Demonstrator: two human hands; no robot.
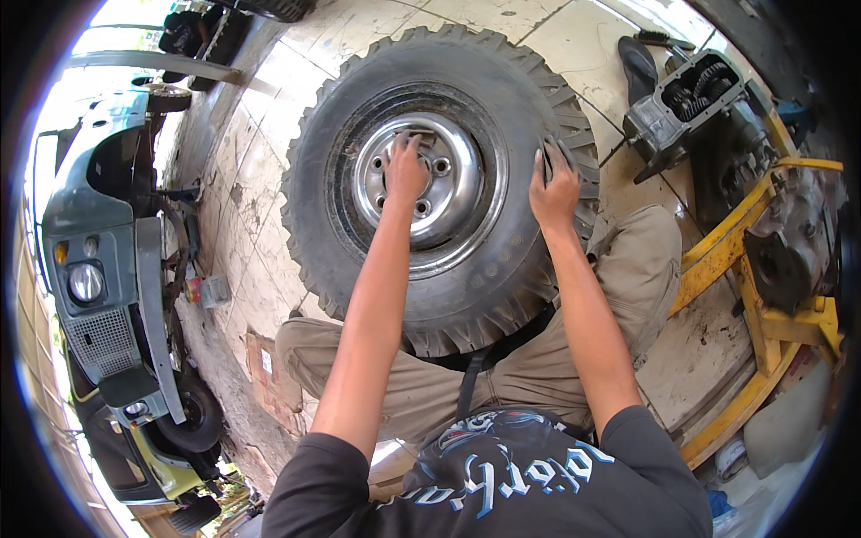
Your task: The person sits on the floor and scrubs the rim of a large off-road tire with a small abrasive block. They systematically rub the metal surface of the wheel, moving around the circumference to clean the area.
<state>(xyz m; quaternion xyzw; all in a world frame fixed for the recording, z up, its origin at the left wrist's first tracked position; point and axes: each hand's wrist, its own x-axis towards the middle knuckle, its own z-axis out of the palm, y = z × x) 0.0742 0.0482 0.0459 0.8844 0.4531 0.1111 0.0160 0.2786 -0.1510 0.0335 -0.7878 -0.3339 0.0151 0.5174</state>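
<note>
A large black tyre with chunky tread lies in front of me, mounted on a silver steel wheel rim with bolt holes around its centre. My left hand reaches to the middle of the rim, its fingers curled down at the centre hole. Whatever those fingers grip, if anything, is hidden beneath them. On the tyre's right sidewall, close to the tread, rests my right hand. Its fingers stretch forward with the thumb apart, and the fingertips look dark. My bent legs lie on both sides of the tyre's near edge.
At right, an opened metal gearbox with visible gears sits by a yellow steel stand. A dark sandal and a brush lie behind it. Left stands a green-grey vehicle; flattened cardboard lies on the tiled floor.
</note>
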